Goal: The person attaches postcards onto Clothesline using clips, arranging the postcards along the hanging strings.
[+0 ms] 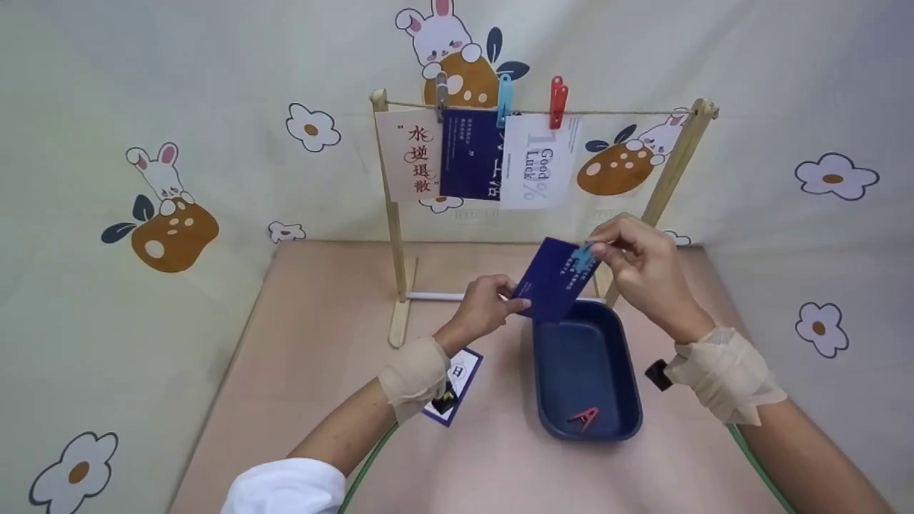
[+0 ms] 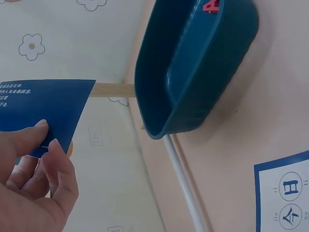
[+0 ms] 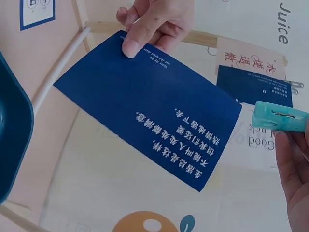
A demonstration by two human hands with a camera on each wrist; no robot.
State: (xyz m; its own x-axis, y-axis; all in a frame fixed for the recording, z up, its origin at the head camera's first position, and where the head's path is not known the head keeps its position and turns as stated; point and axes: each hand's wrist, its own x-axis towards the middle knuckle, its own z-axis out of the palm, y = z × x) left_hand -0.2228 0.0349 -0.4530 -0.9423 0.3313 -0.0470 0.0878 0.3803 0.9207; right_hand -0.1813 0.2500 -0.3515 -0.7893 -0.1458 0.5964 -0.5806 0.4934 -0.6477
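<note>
My left hand (image 1: pixel 485 307) pinches a dark blue card (image 3: pixel 149 116) with white writing by its edge, thumb on the printed face. In my right hand (image 1: pixel 643 268) is a light blue clothespin (image 3: pixel 280 116), held between thumb and fingers. In the right wrist view the clothespin's tip sits just beside the card's corner, with a small gap between them. The card hangs in the air above the far end of a blue basin (image 1: pixel 589 375). A red clothespin (image 1: pixel 584 418) lies inside that basin.
Behind, a wooden rack (image 1: pixel 664 171) carries a string with a pink card (image 1: pixel 410 157), a navy card (image 1: pixel 468 160) and a white card (image 1: pixel 539 164), with grey, blue and red clothespins. A blue-bordered card (image 2: pixel 285 193) lies on the table left of the basin.
</note>
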